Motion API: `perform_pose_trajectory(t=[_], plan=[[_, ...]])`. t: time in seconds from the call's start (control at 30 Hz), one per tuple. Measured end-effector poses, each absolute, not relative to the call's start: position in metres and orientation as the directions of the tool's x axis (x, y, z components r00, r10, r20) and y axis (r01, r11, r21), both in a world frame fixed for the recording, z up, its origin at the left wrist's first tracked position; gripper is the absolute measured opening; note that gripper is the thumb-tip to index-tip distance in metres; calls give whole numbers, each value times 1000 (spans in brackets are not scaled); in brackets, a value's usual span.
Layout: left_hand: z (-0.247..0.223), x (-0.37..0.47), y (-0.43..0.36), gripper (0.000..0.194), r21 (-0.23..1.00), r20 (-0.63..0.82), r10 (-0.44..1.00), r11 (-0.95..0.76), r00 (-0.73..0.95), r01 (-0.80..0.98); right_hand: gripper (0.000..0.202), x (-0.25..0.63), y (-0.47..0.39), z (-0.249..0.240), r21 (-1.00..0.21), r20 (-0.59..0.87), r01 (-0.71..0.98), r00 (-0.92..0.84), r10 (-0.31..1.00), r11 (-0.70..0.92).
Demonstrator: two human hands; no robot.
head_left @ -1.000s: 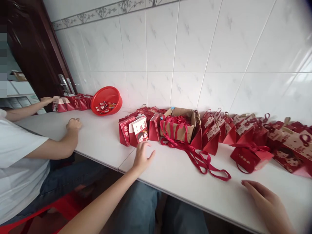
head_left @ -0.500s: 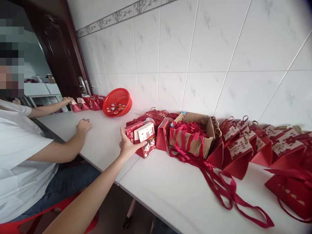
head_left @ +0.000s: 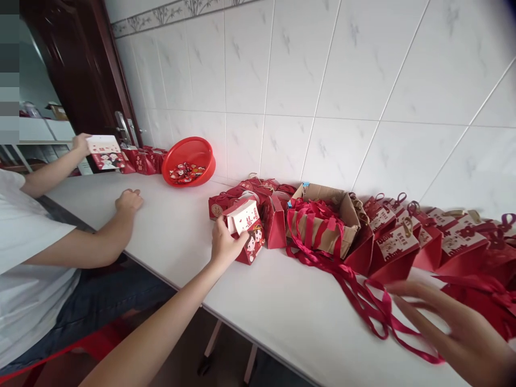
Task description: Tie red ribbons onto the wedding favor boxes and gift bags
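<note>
Left hand point(head_left: 227, 242) on the box point(head_left: 250, 228) near the middle of the frame, and it's a firm hold: thumb across the printed front, fingers round the far left side. The box leans a little, white flap at the top, cartoon pair below; whether its base touches the table point(head_left: 274, 306) I can't tell.

Over to the lower right, the right hand point(head_left: 451, 317), blurred, thumb and fingers well spread, nothing seen in its grasp. It hangs in front of the loose ribbon point(head_left: 341, 269), fingertips overlapping it in this view; contact I can't call. Just behind that hand, partly covered, sits a red pouch point(head_left: 479, 295).

Centre frame now: the carton point(head_left: 349, 236), heaped with red ribbon, strands spilling down its front and trailing toward the lower right. A red box point(head_left: 276, 223) stands between carton and held box, with a pile point(head_left: 262, 188) of red packages behind. Right of the carton, packed boxes point(head_left: 397, 244) line the wall point(head_left: 302, 80), loops on top.

Upper left, a co-worker's hand point(head_left: 83, 144) grips a printed box point(head_left: 105, 153) by its left edge, the other hand point(head_left: 129, 200) resting curled on the table. Beside them, the red basin point(head_left: 191, 149) tilts forward, wrapped sweets point(head_left: 187, 173) inside.
</note>
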State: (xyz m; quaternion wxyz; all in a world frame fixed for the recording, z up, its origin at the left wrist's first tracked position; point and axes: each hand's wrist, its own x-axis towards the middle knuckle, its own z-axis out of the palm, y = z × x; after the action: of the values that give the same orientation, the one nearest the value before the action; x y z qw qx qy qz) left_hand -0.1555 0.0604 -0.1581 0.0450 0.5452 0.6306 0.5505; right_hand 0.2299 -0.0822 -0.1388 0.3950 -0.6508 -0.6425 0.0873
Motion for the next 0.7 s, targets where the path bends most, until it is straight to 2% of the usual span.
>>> perform_pose_trajectory(t=[0.03,0.1,0.17,0.23,0.4,0.47,0.57,0.7], plan=[[-159,-158,59,61,745,542,735,-197,-407,637,37,212,-71,-121,-583,369,790,51,928,189],[-159,-165,55,53,743,545,732,-197,-408,640,36,171,-47,-91,-515,365,821,-49,930,246],[-158,-175,50,47,739,554,724,-201,-411,643,34,129,-18,-73,-454,272,846,-167,948,280],[-156,-190,44,46,737,566,706,-203,-425,645,27,94,12,-69,-397,117,891,-190,975,222],[-154,-238,29,54,769,550,700,-210,-456,604,27,45,67,-97,-369,-29,919,-165,986,143],[-157,-251,24,64,788,527,727,-225,-440,572,30,39,75,-110,-348,-66,933,-119,991,89],[-168,-256,19,94,794,521,766,-273,-377,543,33,39,77,-120,-317,-82,948,-59,995,30],[-187,-248,18,134,690,588,754,-278,-294,668,31,46,77,-123,-285,-108,958,-63,992,30]])
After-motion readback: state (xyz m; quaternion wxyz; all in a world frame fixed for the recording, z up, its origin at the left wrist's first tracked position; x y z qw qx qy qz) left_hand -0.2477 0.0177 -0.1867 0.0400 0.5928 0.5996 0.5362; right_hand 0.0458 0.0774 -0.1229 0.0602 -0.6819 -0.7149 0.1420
